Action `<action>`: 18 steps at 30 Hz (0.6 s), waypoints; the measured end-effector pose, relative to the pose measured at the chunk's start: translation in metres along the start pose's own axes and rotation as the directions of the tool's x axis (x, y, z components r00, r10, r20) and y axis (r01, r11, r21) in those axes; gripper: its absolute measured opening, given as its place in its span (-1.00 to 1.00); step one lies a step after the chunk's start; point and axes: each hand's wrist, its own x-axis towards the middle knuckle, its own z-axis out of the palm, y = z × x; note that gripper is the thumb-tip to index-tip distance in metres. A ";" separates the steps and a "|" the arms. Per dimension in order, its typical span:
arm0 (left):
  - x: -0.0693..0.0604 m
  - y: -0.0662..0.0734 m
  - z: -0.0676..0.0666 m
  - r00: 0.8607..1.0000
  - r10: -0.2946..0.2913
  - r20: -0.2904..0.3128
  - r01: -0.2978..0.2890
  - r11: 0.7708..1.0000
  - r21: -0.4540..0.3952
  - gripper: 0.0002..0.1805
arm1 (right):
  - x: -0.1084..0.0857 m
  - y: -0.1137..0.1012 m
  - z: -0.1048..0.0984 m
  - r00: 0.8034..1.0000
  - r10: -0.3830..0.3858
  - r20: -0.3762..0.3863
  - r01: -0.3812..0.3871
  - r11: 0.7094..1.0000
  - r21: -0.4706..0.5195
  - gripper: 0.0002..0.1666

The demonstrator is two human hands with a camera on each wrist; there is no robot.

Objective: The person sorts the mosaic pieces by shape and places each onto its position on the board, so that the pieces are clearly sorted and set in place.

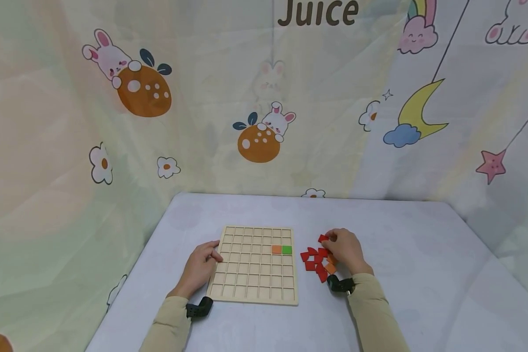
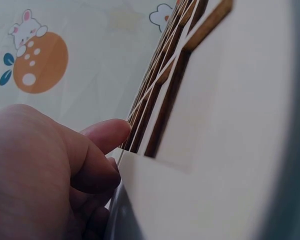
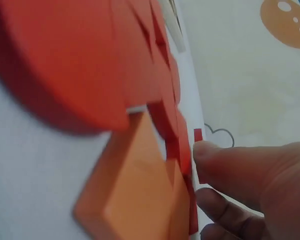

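Note:
My left hand point(image 1: 201, 266) rests at the left edge of a square wooden grid board point(image 1: 255, 280), thumb and fingertips touching the rim. In the left wrist view, the board point(image 2: 230, 125) rises close to the camera beside that hand point(image 2: 45, 175). On the board's right side, an orange tile point(image 1: 276, 250) and a green tile point(image 1: 287, 250) lie side by side in cells. My right hand point(image 1: 346, 249) pinches a red tile point(image 3: 198, 155) between thumb and fingers, above the far end of the loose pile. Its shape is partly hidden by the thumb point(image 3: 230, 162).
Right of the board is a loose pile of several red pieces point(image 1: 310, 265), some with curved edges, and orange pieces point(image 1: 330, 268). A white cloth covers the table point(image 1: 422, 274). Behind it hangs a printed curtain point(image 1: 202, 112). Each wrist carries a black camera point(image 1: 200, 308).

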 end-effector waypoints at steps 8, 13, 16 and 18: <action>-0.002 0.002 0.000 1.000 0.009 0.008 -0.009 1.000 0.001 -0.66 | -0.002 -0.016 0.007 0.999 -0.008 -0.034 0.012 0.994 0.108 -0.54; 0.000 0.000 -0.002 1.000 0.014 0.003 -0.014 1.000 0.005 -0.65 | 0.000 -0.024 0.013 0.998 -0.039 -0.040 0.043 0.995 0.091 -0.57; 0.000 -0.001 -0.001 1.000 0.010 0.001 -0.010 1.000 0.006 -0.65 | -0.001 -0.028 0.017 0.998 -0.048 -0.037 0.051 0.994 0.091 -0.57; 0.000 -0.001 -0.001 1.000 0.008 0.000 -0.008 1.000 0.002 -0.66 | -0.002 -0.032 0.020 0.998 -0.050 -0.027 0.053 0.994 0.099 -0.56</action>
